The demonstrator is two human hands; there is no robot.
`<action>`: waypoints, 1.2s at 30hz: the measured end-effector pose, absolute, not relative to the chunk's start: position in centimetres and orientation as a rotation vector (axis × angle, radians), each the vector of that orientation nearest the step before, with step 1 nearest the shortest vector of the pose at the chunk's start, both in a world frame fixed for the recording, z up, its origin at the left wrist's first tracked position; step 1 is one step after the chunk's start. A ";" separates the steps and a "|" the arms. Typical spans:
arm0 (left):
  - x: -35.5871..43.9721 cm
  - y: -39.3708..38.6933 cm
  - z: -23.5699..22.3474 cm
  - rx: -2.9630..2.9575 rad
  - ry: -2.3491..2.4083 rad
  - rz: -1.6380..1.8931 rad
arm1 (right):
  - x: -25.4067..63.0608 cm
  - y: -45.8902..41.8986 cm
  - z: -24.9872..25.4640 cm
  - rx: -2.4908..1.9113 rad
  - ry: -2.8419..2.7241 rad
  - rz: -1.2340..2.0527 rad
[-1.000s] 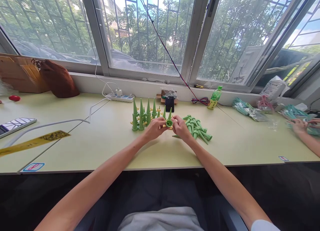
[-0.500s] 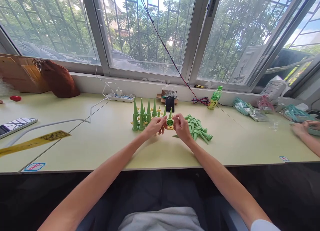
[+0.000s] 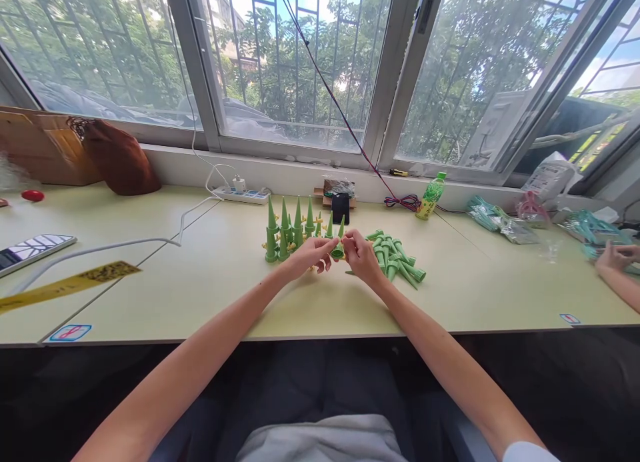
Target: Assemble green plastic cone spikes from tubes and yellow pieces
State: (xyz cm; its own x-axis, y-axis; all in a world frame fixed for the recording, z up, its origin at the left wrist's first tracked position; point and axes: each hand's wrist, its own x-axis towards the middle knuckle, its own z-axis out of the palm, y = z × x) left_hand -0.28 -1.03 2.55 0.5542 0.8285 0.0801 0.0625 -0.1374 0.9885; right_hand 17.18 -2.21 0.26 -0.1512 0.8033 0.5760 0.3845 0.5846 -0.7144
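Right hand (image 3: 361, 255) pinches a cone (image 3: 338, 254) mid-tabletop (image 3: 200, 295), left hand (image 3: 311, 255) at it — its grip I cannot tell. Left, upright cones (image 3: 298, 234) look done — right, the loose pile (image 3: 392, 254) seems untouched.

I count one bottle (image 3: 431, 197), one power strip (image 3: 245, 195), many (overlapping) green spikes (image 3: 299, 217).

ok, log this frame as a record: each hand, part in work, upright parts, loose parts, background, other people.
left hand: fingers at the green piece; grip unclear
right hand: fingers pinching the green piece
part in work: green piece, round open end visible, rest partly hidden
upright parts: green cones with yellow fittings, mostly left of the hands
loose parts: jumbled green pile, right of right hand
background: power strip, black device, green bottle
other people: co-worker's hands, right edge
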 end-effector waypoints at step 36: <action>-0.1 -0.2 0.8 2.472 0.932 1.162 | 17.1 -1.0 -0.4 -1.121 -1.631 0.606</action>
State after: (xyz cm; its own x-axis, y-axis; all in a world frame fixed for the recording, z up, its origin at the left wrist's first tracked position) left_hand -0.08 -0.20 0.81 0.4758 0.6459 0.5971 0.4424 -0.7624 0.4722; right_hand 17.07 -1.04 -0.44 -0.0446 0.8883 0.4571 0.3740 0.4391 -0.8169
